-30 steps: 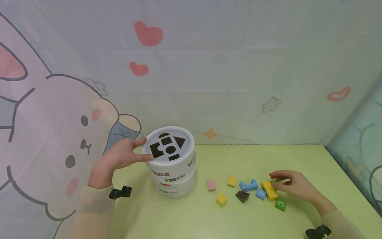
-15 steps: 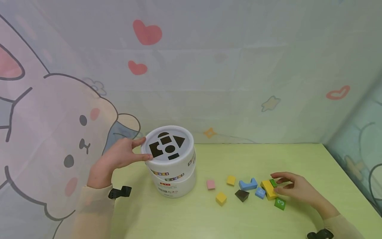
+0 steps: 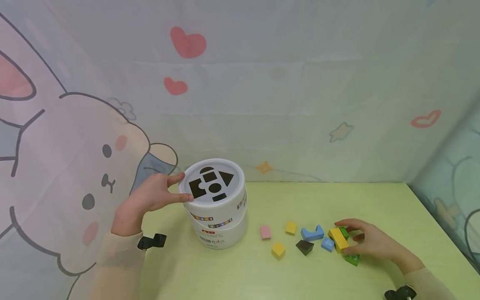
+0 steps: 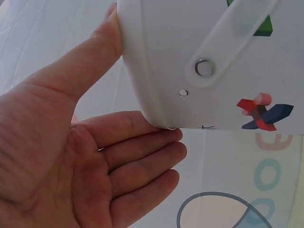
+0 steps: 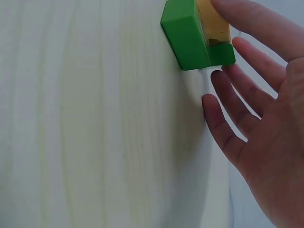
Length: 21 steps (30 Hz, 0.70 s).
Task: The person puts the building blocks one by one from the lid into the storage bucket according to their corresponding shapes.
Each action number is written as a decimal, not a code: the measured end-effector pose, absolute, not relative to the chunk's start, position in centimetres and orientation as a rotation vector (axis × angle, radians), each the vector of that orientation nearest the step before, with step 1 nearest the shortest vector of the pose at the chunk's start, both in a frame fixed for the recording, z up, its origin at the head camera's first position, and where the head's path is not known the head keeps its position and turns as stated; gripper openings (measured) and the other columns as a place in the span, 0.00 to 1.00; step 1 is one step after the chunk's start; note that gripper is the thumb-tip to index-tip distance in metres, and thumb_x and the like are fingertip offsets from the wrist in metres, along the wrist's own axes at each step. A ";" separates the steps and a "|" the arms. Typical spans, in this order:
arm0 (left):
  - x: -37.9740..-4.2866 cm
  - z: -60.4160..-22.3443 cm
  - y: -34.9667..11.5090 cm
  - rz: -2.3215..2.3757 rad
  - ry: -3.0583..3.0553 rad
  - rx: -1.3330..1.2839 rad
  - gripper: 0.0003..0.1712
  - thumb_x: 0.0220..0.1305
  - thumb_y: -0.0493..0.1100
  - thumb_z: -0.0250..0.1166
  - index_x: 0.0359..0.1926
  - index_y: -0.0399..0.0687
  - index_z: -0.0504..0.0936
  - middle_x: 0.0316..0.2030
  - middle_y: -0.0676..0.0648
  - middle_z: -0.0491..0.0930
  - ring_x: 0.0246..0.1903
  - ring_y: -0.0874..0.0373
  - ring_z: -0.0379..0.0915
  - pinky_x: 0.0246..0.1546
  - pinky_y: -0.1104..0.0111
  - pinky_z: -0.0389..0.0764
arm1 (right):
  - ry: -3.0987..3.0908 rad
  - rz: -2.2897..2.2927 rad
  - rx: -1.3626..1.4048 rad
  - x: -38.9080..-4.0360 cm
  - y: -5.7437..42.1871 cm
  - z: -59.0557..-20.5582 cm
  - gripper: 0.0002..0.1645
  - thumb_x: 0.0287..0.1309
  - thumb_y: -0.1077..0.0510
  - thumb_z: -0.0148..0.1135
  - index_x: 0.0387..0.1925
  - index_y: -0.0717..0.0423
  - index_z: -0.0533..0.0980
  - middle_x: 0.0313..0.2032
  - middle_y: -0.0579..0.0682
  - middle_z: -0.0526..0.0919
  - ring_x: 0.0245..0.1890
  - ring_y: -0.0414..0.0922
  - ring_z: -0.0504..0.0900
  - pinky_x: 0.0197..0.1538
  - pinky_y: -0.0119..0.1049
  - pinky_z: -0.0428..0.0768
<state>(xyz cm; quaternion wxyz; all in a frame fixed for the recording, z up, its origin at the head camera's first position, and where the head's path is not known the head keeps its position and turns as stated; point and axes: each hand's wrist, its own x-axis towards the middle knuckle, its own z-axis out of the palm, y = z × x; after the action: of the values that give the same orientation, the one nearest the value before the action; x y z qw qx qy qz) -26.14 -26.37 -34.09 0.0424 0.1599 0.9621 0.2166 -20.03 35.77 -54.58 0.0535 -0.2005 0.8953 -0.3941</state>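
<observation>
In the head view, my left hand (image 3: 151, 196) has its thumb and forefinger spread across the lid rim of a white bucket (image 3: 225, 221). Its other fingers lie straight beside the bucket, shown in the left wrist view. Dark shape holes mark the lid (image 3: 228, 189). At the right, my right hand (image 3: 375, 241) holds a yellow bridge-shaped block (image 3: 338, 240) between the thumb at its near end and the forefinger at its far end. One green block (image 3: 343, 232) sits behind the yellow one. A second green block (image 3: 352, 260) lies under the thumb side, partly hidden.
Left of the right hand lie a small blue block (image 3: 328, 244), a blue arch (image 3: 313, 233) and a dark block (image 3: 304, 247). Two yellow cubes (image 3: 278, 251) and a pink block (image 3: 265, 232) lie nearer the bucket. A printed cloth (image 3: 262, 104) hangs behind the table.
My right hand has lowered slightly, its thumb now over the near green block and its forefinger at the yellow block's far end. The left hand stays on the bucket rim.
</observation>
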 end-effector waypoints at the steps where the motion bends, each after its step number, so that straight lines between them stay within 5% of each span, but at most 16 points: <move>1: -26.2 -34.1 -26.4 0.662 2.942 0.491 0.59 0.59 0.71 0.76 0.78 0.40 0.69 0.70 0.32 0.75 0.73 0.34 0.65 0.56 0.47 0.78 | 2.718 -1.188 -0.624 -20.1 35.8 -54.6 0.44 0.54 0.49 0.85 0.70 0.54 0.77 0.67 0.59 0.77 0.57 0.40 0.78 0.52 0.39 0.83; 21: -26.3 -34.3 -26.4 0.667 2.952 0.497 0.59 0.59 0.71 0.76 0.78 0.40 0.69 0.72 0.32 0.71 0.74 0.33 0.64 0.62 0.41 0.76 | 2.672 -1.138 -0.676 -21.0 35.9 -54.8 0.43 0.55 0.49 0.84 0.69 0.54 0.76 0.65 0.59 0.79 0.57 0.34 0.76 0.51 0.38 0.81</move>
<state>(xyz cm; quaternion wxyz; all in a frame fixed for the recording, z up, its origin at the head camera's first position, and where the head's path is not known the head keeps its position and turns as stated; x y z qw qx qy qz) -26.27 -26.45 -34.33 0.0374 0.1618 0.9619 0.2174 -20.97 35.93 -54.77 0.0800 -0.2261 0.8932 -0.3804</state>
